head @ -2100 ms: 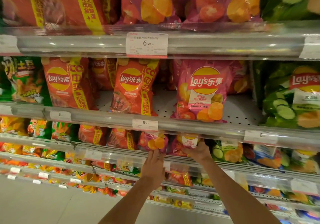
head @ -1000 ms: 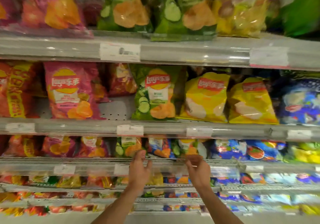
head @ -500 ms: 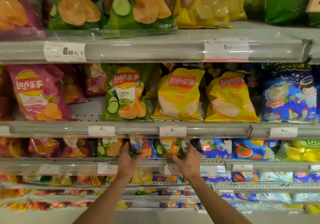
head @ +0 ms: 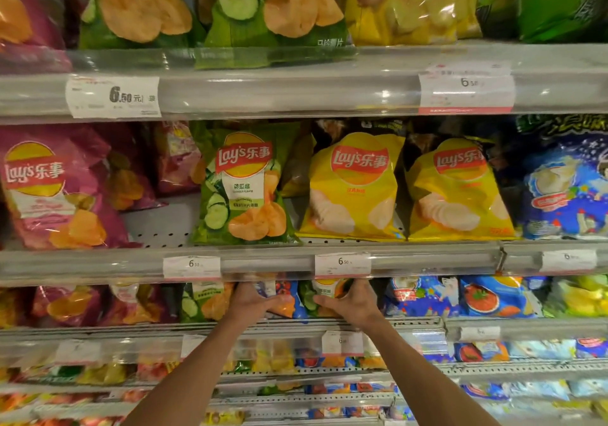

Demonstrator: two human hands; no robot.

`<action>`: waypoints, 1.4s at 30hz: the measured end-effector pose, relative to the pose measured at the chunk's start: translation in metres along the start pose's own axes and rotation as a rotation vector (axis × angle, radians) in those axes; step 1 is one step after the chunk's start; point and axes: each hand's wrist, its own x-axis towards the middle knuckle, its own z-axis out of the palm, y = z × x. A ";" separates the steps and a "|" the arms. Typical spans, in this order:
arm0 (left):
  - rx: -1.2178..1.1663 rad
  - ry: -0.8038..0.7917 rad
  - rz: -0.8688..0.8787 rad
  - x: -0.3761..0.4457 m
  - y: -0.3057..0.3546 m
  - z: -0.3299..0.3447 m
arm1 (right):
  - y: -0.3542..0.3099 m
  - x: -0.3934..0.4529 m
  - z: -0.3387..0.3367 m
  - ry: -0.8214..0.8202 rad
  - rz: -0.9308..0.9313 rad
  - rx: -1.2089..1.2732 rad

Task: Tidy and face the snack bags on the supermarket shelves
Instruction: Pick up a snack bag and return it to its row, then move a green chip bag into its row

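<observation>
Both hands reach into the third shelf down, under the rail (head: 296, 263) w/ the 6.50 tags. Left hand (head: 251, 300) at approx 6 o'clock of frame, fingers curled round a blue bag (head: 283, 295), thumb lying across its front; bag upright, top hidden behind the rail. Right hand (head: 353, 302) just at 3 o'clock of the left, fingers wrapped over the right edge of a small green bag (head: 320, 294), thumb across its lower front. The two bags touch side by side, blue at 9 o'clock of green. Another green bag (head: 202, 302) stands just at 9 o'clock of the left hand. At 12 o'clock, one shelf up, green cucumber bag (head: 243, 185) and two yellow bags (head: 353, 189) face front.
</observation>
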 end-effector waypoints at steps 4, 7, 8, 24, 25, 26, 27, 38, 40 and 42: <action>-0.036 -0.111 -0.133 0.012 -0.003 -0.001 | 0.001 0.004 0.006 -0.050 0.030 0.038; -0.027 -0.078 -0.140 0.017 -0.003 0.000 | 0.000 0.005 0.010 -0.004 0.047 0.051; -0.028 -0.064 -0.136 0.018 -0.003 -0.001 | -0.001 0.004 0.011 0.018 0.060 0.049; -0.075 0.094 -0.113 0.007 -0.001 0.008 | -0.023 -0.019 -0.001 0.304 0.175 0.012; -0.067 0.102 -0.123 0.006 0.001 0.010 | -0.023 -0.022 -0.006 0.320 0.172 0.023; -0.054 0.106 -0.133 0.005 0.004 0.013 | -0.022 -0.027 -0.011 0.335 0.170 0.034; -0.040 0.108 -0.142 0.003 0.007 0.016 | -0.020 -0.031 -0.016 0.346 0.167 0.040; 0.042 0.272 -0.153 -0.018 0.032 0.055 | 0.016 -0.072 -0.077 0.324 0.115 0.099; 0.046 0.312 -0.153 -0.022 0.040 0.066 | 0.024 -0.078 -0.090 0.310 0.108 0.125; 0.041 0.342 -0.147 -0.025 0.050 0.080 | 0.036 -0.084 -0.104 0.286 0.119 0.173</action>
